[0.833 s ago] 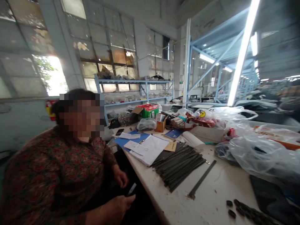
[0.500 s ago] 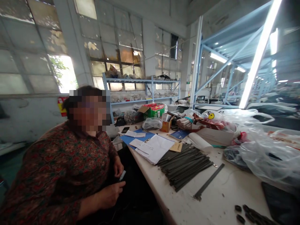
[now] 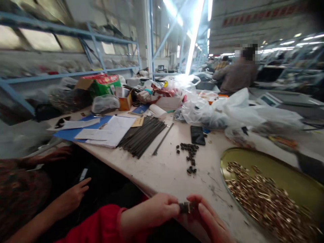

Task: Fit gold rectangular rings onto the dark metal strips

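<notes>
At the table's near edge, my left hand (image 3: pixel 163 209) in a red sleeve is closed on one end of a small dark strip with a metal buckle (image 3: pixel 186 207). My right hand (image 3: pixel 209 219) pinches the other end, its fingers partly blurred. Beyond them, small dark loops (image 3: pixel 189 152) lie scattered on the white table (image 3: pixel 157 172). A bundle of dark strips (image 3: pixel 144 136) lies farther left, with a single strip (image 3: pixel 163 139) beside it. On the right, an olive tray (image 3: pixel 268 162) holds a heap of gold-coloured metal buckles (image 3: pixel 268 199).
Another person's hand (image 3: pixel 73 197) and arm are at the lower left. Papers (image 3: pixel 111 131) lie at the table's left. A dark phone (image 3: pixel 197 135), clear plastic bags (image 3: pixel 202 108) and boxes (image 3: pixel 125 101) are farther back. Another person (image 3: pixel 239 76) is in the background.
The view has swung right and down. Both my hands, the strip with the buckle and the tray have come into view, while the neighbouring person has shifted to the left edge.
</notes>
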A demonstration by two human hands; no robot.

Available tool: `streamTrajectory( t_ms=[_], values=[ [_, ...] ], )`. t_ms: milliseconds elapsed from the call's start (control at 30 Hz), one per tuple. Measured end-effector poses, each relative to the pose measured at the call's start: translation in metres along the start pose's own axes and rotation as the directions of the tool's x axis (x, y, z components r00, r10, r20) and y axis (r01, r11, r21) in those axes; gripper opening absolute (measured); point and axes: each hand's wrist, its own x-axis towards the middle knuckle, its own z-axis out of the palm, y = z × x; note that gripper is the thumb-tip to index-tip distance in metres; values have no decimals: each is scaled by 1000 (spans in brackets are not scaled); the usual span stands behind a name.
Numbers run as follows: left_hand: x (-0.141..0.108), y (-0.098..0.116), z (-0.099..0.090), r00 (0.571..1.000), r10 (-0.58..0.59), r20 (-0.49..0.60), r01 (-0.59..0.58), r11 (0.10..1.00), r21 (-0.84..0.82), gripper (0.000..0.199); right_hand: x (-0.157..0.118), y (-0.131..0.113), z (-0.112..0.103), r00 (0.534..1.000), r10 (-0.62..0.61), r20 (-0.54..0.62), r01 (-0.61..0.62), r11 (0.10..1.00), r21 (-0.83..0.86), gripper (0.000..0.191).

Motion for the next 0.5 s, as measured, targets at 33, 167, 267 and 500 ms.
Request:
streamTrajectory(
  t_ms=[33, 167, 267, 500],
  values=[
    [5, 4, 1, 1000, -2, -14, 3, 1000, 27, 24, 4, -3, -2, 998, -67, 10, 68, 996, -66, 42],
    [13, 14, -4, 994, 54, -90, -30, 968, 249, 22, 14, -12, -2, 992, -115, 42, 122, 908, -401, 19],
    [16, 15, -2, 990, 79, -114, -37, 944, 328, 22, 17, -11, 0, 989, -140, 45, 143, 848, -511, 8],
    [26, 14, 1, 998, 3, 65, -12, 990, 141, 24, 15, -6, -5, 985, -84, 148, 128, 941, -313, 15]
  ],
)
